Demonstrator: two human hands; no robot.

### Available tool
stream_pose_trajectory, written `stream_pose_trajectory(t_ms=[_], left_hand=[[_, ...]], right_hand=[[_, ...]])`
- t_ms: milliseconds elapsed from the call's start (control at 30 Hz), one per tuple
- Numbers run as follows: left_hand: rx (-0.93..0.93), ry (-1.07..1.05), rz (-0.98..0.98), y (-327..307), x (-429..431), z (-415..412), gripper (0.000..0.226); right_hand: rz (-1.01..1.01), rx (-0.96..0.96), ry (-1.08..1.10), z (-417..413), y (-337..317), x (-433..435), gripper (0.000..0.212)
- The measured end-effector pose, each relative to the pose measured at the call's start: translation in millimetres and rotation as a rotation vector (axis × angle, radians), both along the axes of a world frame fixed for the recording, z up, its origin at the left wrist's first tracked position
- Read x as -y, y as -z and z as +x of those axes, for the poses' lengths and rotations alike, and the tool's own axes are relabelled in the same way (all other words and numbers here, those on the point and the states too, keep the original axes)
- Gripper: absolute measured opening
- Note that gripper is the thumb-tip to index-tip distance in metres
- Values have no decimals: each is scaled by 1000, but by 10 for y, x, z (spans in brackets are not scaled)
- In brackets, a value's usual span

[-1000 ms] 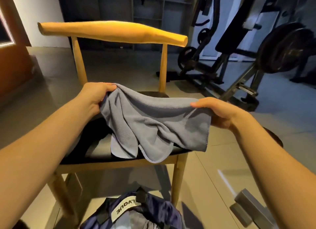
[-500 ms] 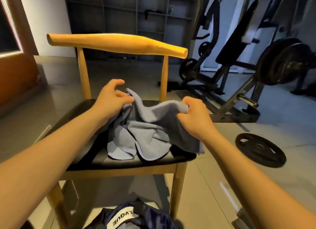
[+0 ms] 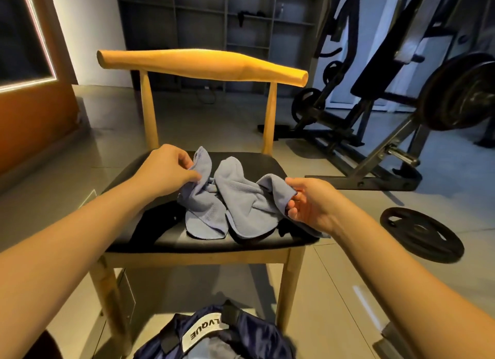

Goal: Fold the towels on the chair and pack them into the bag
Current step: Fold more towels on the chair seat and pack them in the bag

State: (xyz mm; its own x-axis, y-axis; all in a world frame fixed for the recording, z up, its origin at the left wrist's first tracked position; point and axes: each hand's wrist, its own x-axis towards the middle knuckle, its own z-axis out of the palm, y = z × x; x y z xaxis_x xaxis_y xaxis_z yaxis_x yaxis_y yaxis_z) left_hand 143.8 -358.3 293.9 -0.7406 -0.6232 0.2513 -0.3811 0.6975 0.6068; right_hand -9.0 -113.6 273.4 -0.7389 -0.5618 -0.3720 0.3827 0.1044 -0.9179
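A grey-blue towel lies bunched on the black seat of a wooden chair. My left hand pinches the towel's upper left corner. My right hand pinches its right edge between thumb and fingers. A dark cloth lies flat on the seat under and beside the towel. On the floor in front of the chair sits a navy bag with a white label, its mouth facing up; its lower part is cut off by the frame.
A black weight plate lies on the floor to the right of the chair. Gym machines with plates stand behind on the right. Shelving lines the back wall. An orange wall stands at left.
The towel was held stretched in the air a second ago. Both hands have lowered it onto the seat, where it now lies crumpled, and shifted their grips to its corners.
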Motion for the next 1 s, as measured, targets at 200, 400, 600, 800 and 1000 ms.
stream_pose_trajectory(t_ms=[200,400,600,800,1000], left_hand=[[-289,123,146,-164,-233,0,11],[-335,255,275,-314,-558,-22,13],[-171,360,581,-373,-631,-29,15],[-305,348,654,-436,-695,-39,5],[-304,405,776,-440,-728,-43,15]], right_hand=[[-58,-291,68,197,-151,10,9],[-85,-625,-81,416,-351,32,9],[-90,-663,-208,458,-511,-62,17],[-45,-931,-246,429,-657,-127,8],[-11,-1010,-284,468,-708,-73,12]])
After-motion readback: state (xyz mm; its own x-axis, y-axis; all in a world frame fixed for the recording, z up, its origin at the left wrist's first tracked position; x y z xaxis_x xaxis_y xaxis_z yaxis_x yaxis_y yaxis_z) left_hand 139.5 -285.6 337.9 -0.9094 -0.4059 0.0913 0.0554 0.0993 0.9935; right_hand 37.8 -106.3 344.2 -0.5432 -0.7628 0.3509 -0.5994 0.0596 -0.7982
